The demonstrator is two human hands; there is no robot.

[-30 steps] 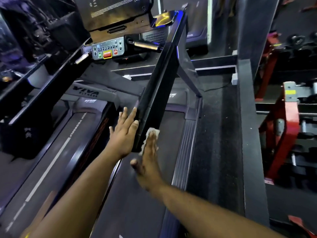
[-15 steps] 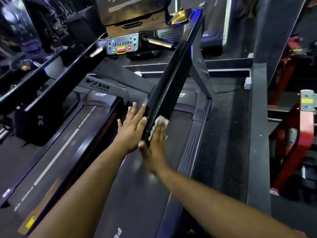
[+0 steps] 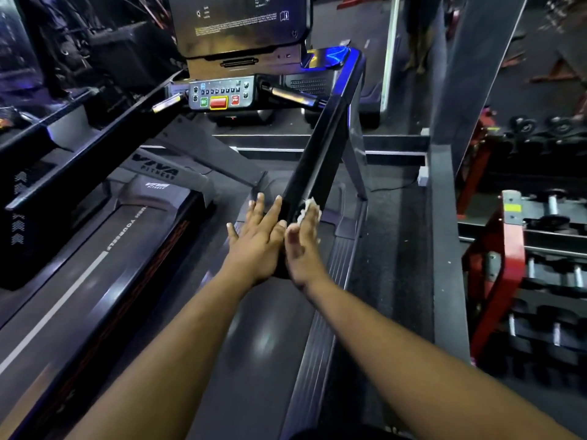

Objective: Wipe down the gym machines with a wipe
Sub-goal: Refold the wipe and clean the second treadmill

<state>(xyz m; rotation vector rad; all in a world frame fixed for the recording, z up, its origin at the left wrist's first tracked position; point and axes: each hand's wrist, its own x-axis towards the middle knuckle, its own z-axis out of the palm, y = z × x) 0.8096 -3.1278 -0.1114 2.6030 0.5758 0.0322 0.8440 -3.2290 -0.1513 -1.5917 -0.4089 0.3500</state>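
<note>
Left hand (image 3: 259,239) lies flat, fingers straight, on the treadmill side rail (image 3: 313,166); right hand (image 3: 303,246) presses the white wipe (image 3: 308,208) against it with straight fingers; "VIVA FITNESS" logo (image 3: 155,169) reads beyond

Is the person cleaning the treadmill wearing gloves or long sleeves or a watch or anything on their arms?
No. Both the left hand and the right hand are bare, with no gloves. Both forearms are bare too, all the way to the bottom of the picture, so no sleeves show. No watch, bracelet or ring can be seen, though the right hand is a little blurred.
</note>
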